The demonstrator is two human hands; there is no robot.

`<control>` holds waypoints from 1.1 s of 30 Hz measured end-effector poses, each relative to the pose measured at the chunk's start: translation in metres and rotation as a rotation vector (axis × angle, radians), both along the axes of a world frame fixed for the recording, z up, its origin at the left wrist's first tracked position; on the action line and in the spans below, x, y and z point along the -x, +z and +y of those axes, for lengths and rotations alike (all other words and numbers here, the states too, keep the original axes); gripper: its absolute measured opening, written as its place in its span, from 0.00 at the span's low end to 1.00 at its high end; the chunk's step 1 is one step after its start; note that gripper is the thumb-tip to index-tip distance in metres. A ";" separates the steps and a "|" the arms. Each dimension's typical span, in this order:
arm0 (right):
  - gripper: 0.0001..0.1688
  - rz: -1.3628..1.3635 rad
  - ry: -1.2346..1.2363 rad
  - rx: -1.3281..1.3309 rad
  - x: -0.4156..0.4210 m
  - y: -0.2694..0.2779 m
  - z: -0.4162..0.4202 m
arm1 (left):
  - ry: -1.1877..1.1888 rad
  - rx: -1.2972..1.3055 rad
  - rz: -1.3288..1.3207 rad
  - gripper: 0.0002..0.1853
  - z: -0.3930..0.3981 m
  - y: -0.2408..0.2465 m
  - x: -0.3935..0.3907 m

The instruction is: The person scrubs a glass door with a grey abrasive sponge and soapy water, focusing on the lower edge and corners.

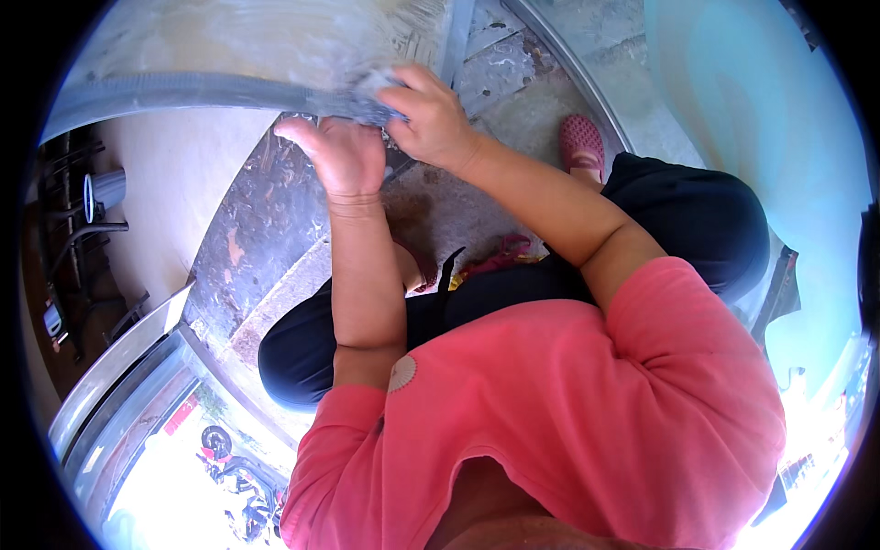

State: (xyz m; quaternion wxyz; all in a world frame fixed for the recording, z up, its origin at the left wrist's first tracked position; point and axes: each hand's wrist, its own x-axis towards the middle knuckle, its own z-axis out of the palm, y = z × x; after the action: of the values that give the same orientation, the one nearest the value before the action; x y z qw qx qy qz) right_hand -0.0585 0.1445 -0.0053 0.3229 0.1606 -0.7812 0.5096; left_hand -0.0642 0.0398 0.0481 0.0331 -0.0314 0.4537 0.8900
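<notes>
A wad of grey-blue cloth or scrubbing pad [371, 96], blurred by motion, is pinched in my right hand [430, 120]. It presses against the grey metal frame [206, 93] that edges a glass panel [254, 41]. Pale, soapy-looking streaks cover this panel. Just below the wad, my left hand [347, 155] lies palm up at the frame's lower edge, its thumb stretched out to the left. The frame and wad hide its fingers, so their grip on the frame cannot be made out.
Below lies a stained stone floor [254, 213]. A metal bar [457, 48] joins the frame, and a curved metal strip [577, 75] runs near my pink woven shoe [582, 141]. Bluish glass [770, 124] rises at right. Dark metal furniture [72, 227] stands left; a motorcycle [240, 474] is outside.
</notes>
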 end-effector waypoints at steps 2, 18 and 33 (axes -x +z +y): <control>0.18 -0.089 -0.007 -0.023 -0.003 -0.019 0.004 | -0.014 -0.010 0.001 0.53 -0.002 -0.002 0.006; 0.17 -0.064 -0.001 0.048 -0.010 0.002 -0.007 | 0.050 0.043 -0.056 0.57 -0.003 0.000 0.004; 0.19 -0.039 -0.016 0.019 -0.006 0.034 -0.007 | 0.010 -0.008 -0.096 0.59 -0.010 -0.004 0.004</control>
State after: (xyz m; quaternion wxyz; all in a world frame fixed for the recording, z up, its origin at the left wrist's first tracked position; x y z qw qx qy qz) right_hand -0.0521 0.1375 0.0285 0.3134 0.1413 -0.7836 0.5175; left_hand -0.0684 0.0294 0.0441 0.0505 -0.0763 0.4477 0.8895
